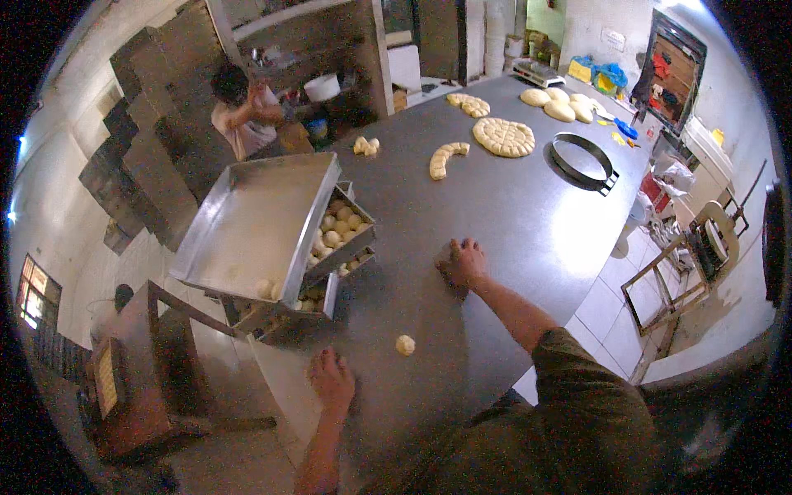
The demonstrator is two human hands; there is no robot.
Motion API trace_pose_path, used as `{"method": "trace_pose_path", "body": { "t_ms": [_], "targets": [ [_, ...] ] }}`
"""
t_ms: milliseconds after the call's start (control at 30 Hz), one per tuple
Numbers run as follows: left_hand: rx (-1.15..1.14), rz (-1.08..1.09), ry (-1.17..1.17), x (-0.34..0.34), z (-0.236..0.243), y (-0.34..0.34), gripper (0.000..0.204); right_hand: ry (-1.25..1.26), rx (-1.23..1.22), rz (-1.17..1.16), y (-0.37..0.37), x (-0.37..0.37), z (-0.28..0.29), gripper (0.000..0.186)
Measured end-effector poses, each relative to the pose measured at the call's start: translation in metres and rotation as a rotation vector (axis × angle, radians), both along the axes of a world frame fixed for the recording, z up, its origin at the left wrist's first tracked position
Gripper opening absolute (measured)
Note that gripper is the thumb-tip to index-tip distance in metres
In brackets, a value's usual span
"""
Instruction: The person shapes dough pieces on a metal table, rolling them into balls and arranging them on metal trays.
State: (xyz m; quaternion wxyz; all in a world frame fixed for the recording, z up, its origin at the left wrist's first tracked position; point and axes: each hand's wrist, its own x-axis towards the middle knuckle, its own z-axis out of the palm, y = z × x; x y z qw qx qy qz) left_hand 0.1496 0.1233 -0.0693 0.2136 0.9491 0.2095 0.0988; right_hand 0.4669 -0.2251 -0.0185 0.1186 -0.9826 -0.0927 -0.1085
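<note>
A metal-topped work table (396,223) lies under both my hands. My left hand (332,379) is palm down near the table's near left edge, its fingers curled and cupped. Farther out and to the right, my right hand (462,266) also presses down on the table with bent fingers. Whatever is under either palm is hidden. A small pale dough ball (405,345) sits by itself between my hands, touching neither. Left of my right hand is a stack of metal trays; the large top tray (256,223) is tilted, with a few dough balls in its near corner. Lower drawers hold several dough balls (337,227).
Farther up the table lie a scored dough round (504,138), a curved dough strip (448,160), dough pieces (366,146) and large dough rounds (559,110). A black metal ring (582,162) rests at right. A scale (539,73) stands behind. Another person (247,115) is beyond the trays.
</note>
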Motion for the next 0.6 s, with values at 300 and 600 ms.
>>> {"method": "trace_pose_path", "body": {
  "t_ms": [300, 600],
  "targets": [
    [0.264, 0.366, 0.414, 0.092, 0.048, -0.111, 0.07, -0.199, 0.199, -0.04, 0.027, 0.211, -0.026, 0.092],
    [0.271, 0.316, 0.31, 0.092, 0.053, -0.099, 0.072, -0.189, 0.24, -0.18, 0.069, 0.375, -0.02, 0.06]
  ]
}}
